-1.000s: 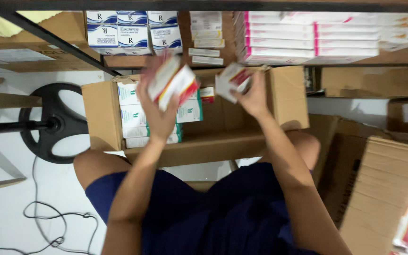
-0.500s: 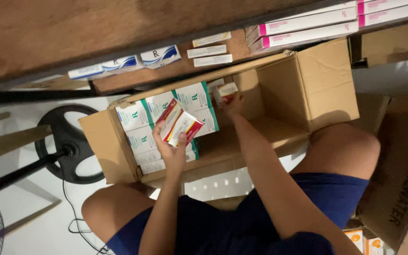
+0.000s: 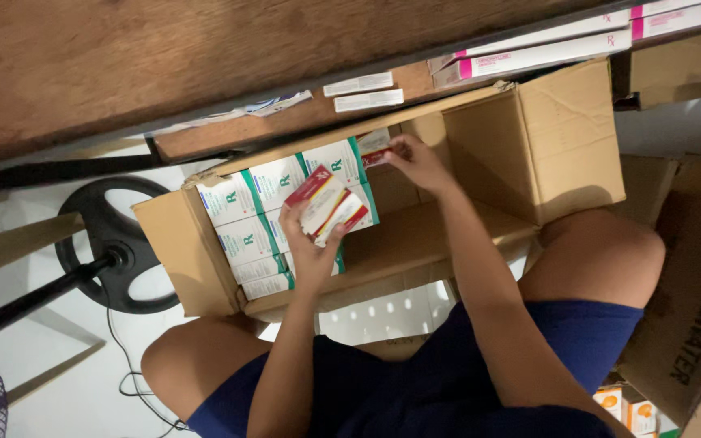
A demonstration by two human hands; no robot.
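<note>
A: Where's your left hand (image 3: 311, 243) rn?

B: Up in front of you, arm stretched fwd from the lap, forearm bare, wrist about straight. Fingers curled, thumb on the near side, so it's clamped on sth, palm facing away from you.

A: And the right hand (image 3: 417, 162)?

B: You reach it further out than the left, arm almost fully extended, elbow low by your right thigh. Fingertips pinched together, knuckles up. Hands are apart, not touching. You're seated, knees spread, both thighs bare below dark blue shorts.
</note>
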